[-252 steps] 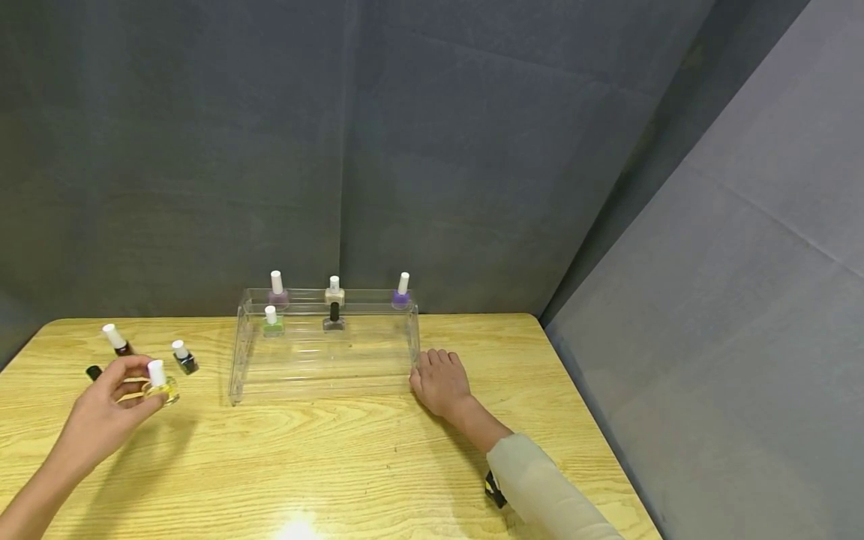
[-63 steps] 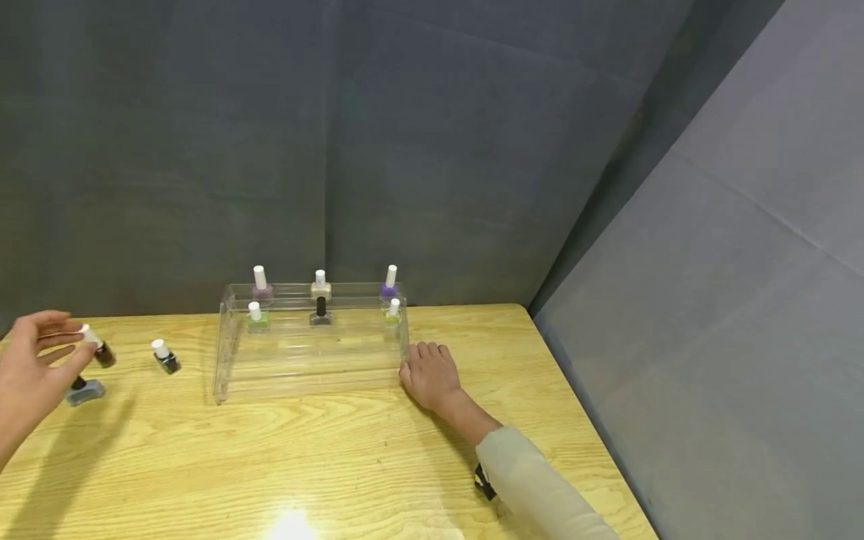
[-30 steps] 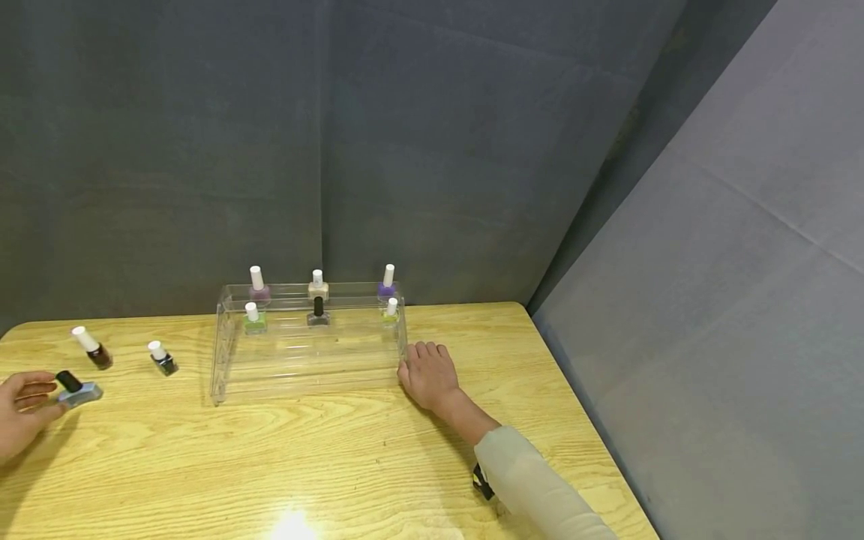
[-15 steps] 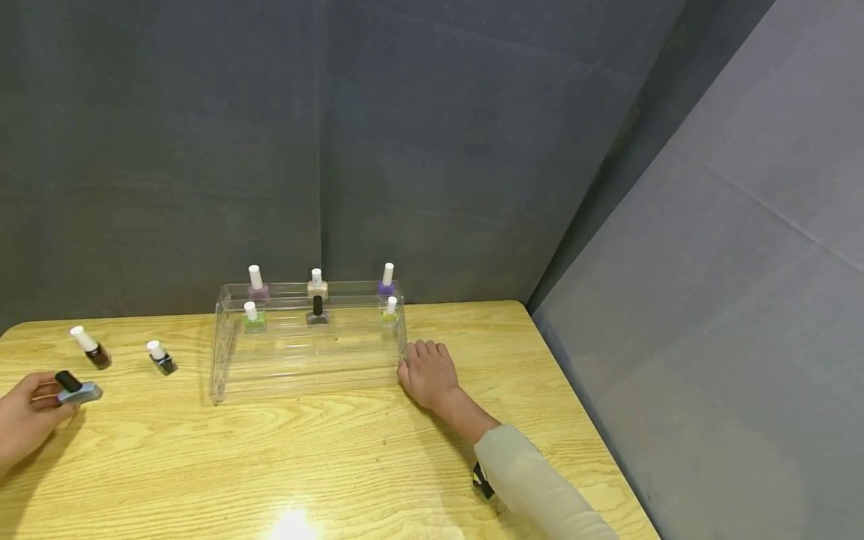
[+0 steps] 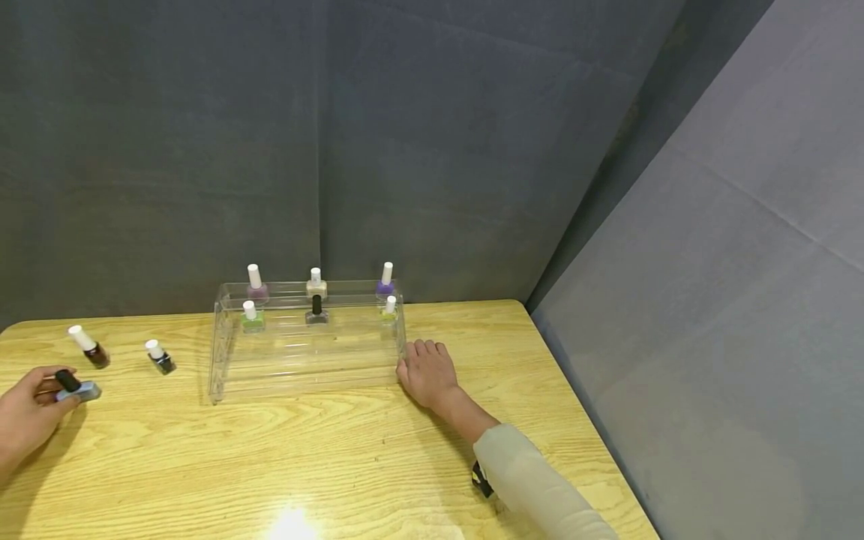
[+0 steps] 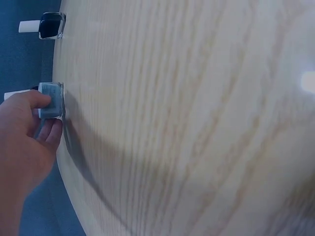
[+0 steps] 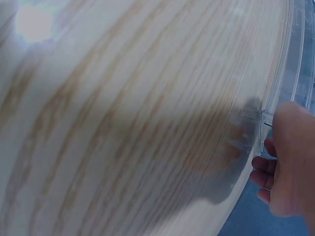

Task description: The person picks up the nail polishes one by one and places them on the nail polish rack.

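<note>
At the table's left side, my left hand [image 5: 30, 409] pinches a light blue nail polish bottle [image 5: 88, 391] with a black cap, tilted, thumb on its near side. In the left wrist view the thumb lies across the flat glass of this bottle [image 6: 52, 105]. My right hand [image 5: 428, 371] grips the front right corner of a clear tiered display rack [image 5: 304, 384]; in the right wrist view its fingers curl round the rack's end. On the upper tiers stand mauve [image 5: 257, 291], cream [image 5: 316, 289], purple [image 5: 385, 287], green [image 5: 253, 322], grey [image 5: 316, 317] and yellow [image 5: 388, 313] nail polish bottles.
A dark red nail polish bottle [image 5: 97, 355] with a white cap stands just beyond the left hand. Right of it is a black one [image 5: 163, 363]. A small black object [image 5: 481, 480] shows beside the right sleeve [image 5: 533, 480]. Dark curtain [image 5: 162, 150] hangs behind the table.
The yellow bottle, earlier in my left hand, now stands at the rack's right. My left hand has since come down to the light blue bottle and taken hold of it. My right hand stays put.
</note>
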`<state>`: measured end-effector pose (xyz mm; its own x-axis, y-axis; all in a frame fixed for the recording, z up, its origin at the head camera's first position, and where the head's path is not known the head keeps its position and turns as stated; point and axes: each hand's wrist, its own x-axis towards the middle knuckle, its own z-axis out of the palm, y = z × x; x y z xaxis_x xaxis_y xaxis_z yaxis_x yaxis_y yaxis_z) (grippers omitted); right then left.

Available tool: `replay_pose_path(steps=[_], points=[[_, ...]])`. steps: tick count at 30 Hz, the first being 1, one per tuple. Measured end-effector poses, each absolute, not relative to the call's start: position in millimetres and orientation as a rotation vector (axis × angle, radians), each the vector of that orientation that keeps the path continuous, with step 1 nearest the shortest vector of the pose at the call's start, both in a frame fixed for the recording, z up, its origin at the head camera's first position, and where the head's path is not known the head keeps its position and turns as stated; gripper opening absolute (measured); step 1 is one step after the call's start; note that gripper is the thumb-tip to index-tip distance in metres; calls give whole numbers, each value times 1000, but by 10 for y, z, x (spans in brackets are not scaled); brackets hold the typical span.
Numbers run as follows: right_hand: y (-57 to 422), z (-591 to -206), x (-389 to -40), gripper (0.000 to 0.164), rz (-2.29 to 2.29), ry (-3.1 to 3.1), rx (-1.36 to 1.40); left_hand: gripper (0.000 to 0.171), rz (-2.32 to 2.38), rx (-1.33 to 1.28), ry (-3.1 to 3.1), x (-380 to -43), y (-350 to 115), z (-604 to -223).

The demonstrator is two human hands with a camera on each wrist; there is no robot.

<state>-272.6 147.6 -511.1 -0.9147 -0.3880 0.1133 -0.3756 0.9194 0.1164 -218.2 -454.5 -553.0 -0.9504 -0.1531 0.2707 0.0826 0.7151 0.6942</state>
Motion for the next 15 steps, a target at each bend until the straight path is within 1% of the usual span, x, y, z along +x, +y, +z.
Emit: replay_pose_path(steps=[5,9,15], points=[[1472,-5105,-2729,31,-159,-2964,587,51,-1100,76,-2561,-2154,-4485,-5446],[1474,-5103,-2730,30,-157,-2957,584,55,-1119,62,-2558,-2119,-4378,-5298],[1466,-5097,-2718,30,-162,-2945,585,52,-1085,-9,-2605,-2064,-4169,-5034]])
